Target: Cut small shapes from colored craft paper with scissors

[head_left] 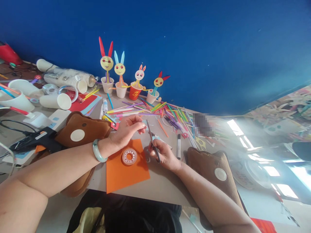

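My right hand (165, 154) grips a pair of scissors (151, 135), its blades pointing up and away from me. Just left of the blade tips, my left hand (128, 128) has thumb and fingers pinched together; what sits between them is too small to make out. Below the hands lies an orange sheet of paper (128, 181) with a roll of clear tape (129, 157) on top. A capped marker (178, 147) lies to the right of the scissors.
Bunny figures in paper cups, one cup red (136, 91), stand along the blue wall. Colored pipe cleaners (175, 116) are strewn behind my hands. Brown plush cushions (210, 168) flank the work area. A black glue gun (43, 139) and stacked paper cups (64, 81) are at left.
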